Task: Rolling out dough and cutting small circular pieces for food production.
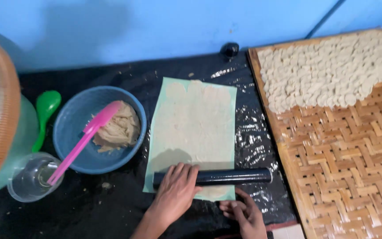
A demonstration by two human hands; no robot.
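From above, the left hand point(176, 189) lay flat, fingers spread over a black rolling pin point(213, 176) resting across the near end of a pale dough sheet point(194, 128). The right hand point(245, 214) pinched the sheet's near edge. A blue bowl point(74, 121) of dough sat left, a woven tray point(345, 168) right.

Home snack kitchen: dough bowl point(71, 132), woven tray point(345, 155)

— Any packages, labels, signs or screens on this worktop?
— None that I can see.
— Nothing against the wall, either?
— No, nothing of that kind anywhere in the head view.
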